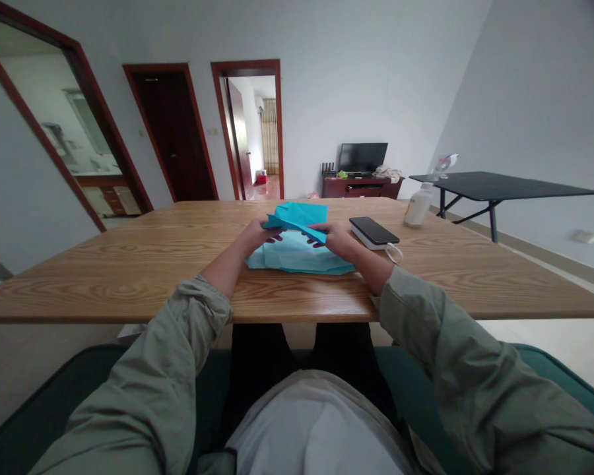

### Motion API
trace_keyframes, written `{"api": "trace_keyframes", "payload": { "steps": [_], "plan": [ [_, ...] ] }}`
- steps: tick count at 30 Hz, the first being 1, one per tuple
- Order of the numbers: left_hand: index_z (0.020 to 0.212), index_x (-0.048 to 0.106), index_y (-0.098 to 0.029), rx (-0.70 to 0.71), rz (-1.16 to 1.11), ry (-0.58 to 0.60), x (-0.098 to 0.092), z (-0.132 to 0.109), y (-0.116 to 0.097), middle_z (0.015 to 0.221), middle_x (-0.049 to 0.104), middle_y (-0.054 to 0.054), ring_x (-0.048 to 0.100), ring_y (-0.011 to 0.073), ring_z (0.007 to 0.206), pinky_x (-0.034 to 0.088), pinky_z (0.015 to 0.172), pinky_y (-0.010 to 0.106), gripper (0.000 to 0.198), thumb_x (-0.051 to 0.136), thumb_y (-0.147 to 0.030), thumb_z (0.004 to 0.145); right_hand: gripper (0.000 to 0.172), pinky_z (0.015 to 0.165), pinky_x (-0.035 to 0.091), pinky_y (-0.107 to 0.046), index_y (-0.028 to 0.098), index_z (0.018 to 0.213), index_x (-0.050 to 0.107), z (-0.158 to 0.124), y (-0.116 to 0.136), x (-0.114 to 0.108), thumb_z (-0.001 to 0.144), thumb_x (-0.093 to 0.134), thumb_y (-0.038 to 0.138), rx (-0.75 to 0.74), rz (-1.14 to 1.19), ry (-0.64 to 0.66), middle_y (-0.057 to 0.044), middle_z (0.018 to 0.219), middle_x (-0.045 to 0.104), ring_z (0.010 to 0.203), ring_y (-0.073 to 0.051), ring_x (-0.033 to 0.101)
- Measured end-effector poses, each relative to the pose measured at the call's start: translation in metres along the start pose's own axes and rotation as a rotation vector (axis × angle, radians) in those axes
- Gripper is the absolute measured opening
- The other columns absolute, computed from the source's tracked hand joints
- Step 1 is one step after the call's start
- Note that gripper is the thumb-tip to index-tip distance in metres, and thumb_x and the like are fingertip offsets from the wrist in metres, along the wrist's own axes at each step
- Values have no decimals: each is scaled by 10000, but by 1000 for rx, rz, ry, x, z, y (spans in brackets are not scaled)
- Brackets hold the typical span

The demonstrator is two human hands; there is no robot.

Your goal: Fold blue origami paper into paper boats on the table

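A folded sheet of bright blue paper point(301, 212) is held up in both hands above the near middle of the table. My left hand point(256, 236) grips its left end, thumb on top and fingers underneath. At its right end my right hand point(337, 240) pinches the lower edge, with some fingertips showing below. Beneath the hands, a paler blue sheet point(297, 260) lies flat on the wooden table point(178, 264), partly covered by the held paper. Whether the two blue sheets are joined, I cannot tell.
To the right of my right hand sits a black phone on a white box point(375, 232), with a looped white cable point(394, 253). A whitish bottle point(418, 206) stands farther right. Beyond the table are a black folding table point(499, 186) and a television point(363, 158).
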State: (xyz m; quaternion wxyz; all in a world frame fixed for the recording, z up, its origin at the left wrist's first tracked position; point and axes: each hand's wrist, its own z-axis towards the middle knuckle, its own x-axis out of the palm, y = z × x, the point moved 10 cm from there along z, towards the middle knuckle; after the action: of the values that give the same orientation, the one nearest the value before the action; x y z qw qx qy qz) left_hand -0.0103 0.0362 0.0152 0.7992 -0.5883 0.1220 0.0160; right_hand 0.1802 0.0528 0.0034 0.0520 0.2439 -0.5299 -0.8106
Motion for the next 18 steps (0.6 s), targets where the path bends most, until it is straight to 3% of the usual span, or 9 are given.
{"api": "trace_keyframes", "payload": {
  "steps": [3,6,12,15,18],
  "plan": [
    [951,689,-134,-18,-15,-20,-2,3,4,1016,712,100,674,154,749,466,660,269,460,791,-467,651,218,653,553,-239,180,905,742,-1,3,-2,774,727,353,8,13,-31,-36,841,712,774,-150,670],
    [929,691,-131,-22,-22,-44,-5,6,7,958,714,96,684,179,778,467,660,274,498,798,-514,629,257,640,554,-242,162,839,710,-2,0,-7,792,722,415,59,53,-91,-50,804,702,773,-162,675],
    [942,688,-149,-10,-15,-61,-8,4,5,969,720,86,692,195,812,464,671,270,545,789,-571,614,348,608,555,-242,153,868,666,-3,-1,-16,819,687,496,95,169,-189,-92,925,718,755,-162,689],
    [974,630,-159,-3,-16,-71,-9,3,2,894,714,58,676,160,725,462,648,258,539,820,-497,601,380,589,547,-238,168,977,634,-2,2,-17,768,734,469,66,162,-195,-69,925,715,702,-147,688],
    [1146,516,-195,2,-34,-100,-12,4,3,850,700,18,631,124,627,472,632,263,678,844,-396,588,632,567,540,-240,229,1251,502,-3,4,-17,712,774,415,42,153,-191,-21,899,716,661,-146,690]
  ]
}}
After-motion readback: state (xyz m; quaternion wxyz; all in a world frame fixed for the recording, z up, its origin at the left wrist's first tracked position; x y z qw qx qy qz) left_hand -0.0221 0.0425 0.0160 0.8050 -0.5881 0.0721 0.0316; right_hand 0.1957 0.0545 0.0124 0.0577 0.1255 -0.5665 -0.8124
